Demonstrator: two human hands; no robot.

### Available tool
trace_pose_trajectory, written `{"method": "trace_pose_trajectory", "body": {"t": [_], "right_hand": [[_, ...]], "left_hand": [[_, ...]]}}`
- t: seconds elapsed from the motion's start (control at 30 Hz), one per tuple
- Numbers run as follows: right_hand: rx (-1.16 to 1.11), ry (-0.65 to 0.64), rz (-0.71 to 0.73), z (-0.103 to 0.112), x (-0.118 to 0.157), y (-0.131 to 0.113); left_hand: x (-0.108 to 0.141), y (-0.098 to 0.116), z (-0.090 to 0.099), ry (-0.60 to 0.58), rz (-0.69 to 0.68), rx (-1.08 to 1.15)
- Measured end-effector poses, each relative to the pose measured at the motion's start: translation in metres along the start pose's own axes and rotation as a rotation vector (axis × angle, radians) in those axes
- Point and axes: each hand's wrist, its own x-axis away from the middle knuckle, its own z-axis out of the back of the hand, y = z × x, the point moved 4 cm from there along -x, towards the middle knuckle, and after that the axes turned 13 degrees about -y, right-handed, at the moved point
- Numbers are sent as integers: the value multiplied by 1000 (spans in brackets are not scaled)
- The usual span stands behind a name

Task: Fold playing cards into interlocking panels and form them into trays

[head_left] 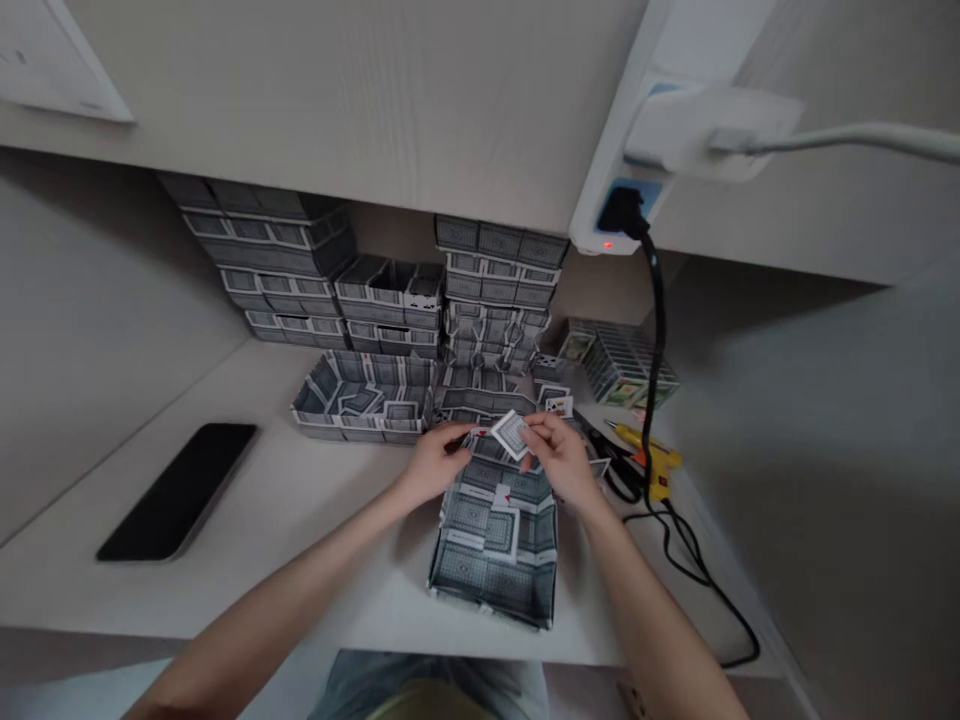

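Observation:
Between thumb and fingers, my right hand pinches a playing card, its grey patterned back facing me. My left hand curls at the far left edge of an open box made of playing cards; its thumb and fingers grip that edge, where a card with a red mark shows. Inside the box lie a loose card and a small piece with a red mark. Just beyond both hands are more card-built pieces.
Stacked card boxes line the back, with another open card box holding loose cards. A phone lies left. At right are a yellow glue gun, black cable, wrapped card packs and, above, a power strip.

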Motion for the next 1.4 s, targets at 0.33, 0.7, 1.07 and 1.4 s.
{"method": "trace_pose_trajectory", "body": {"t": [0.33, 0.7, 1.07, 1.4], "right_hand": [[215, 129, 45, -5, -4, 1], [694, -15, 79, -2, -13, -28], [1287, -295, -17, -26, -30, -48], [1340, -389, -49, -29, -36, -52]], "left_hand": [[5, -11, -6, 146, 2, 288], [3, -17, -10, 163, 7, 317], [7, -15, -8, 214, 25, 159], [7, -11, -7, 201, -1, 131]]}}
